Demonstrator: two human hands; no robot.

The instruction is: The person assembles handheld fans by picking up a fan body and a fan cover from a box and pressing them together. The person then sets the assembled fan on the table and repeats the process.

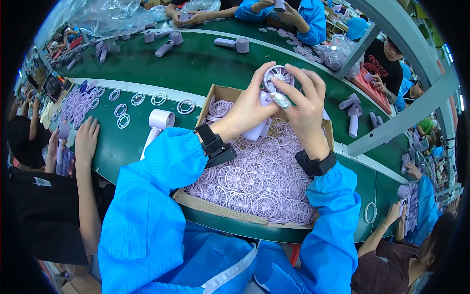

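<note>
Above an open cardboard box [215,198], I hold up a lavender handheld fan [265,76] with its round head facing up. My left hand [245,111] is closed round its body and the left side of its head. My right hand [304,104] grips the head from the right, with fingers bent over its rim and front. Something whitish and shiny wraps one right fingertip [280,100]. Below both hands, the box is filled with lavender round fan grilles [252,179]. Part of the fan's handle is hidden behind my hands.
Another lavender fan [160,120] lies left of the box, near several white rings [186,106]. More fans [232,44] lie on the green conveyor belt [205,63] beyond. A grey metal frame [391,120] rises at right. Co-workers sit on both sides and across.
</note>
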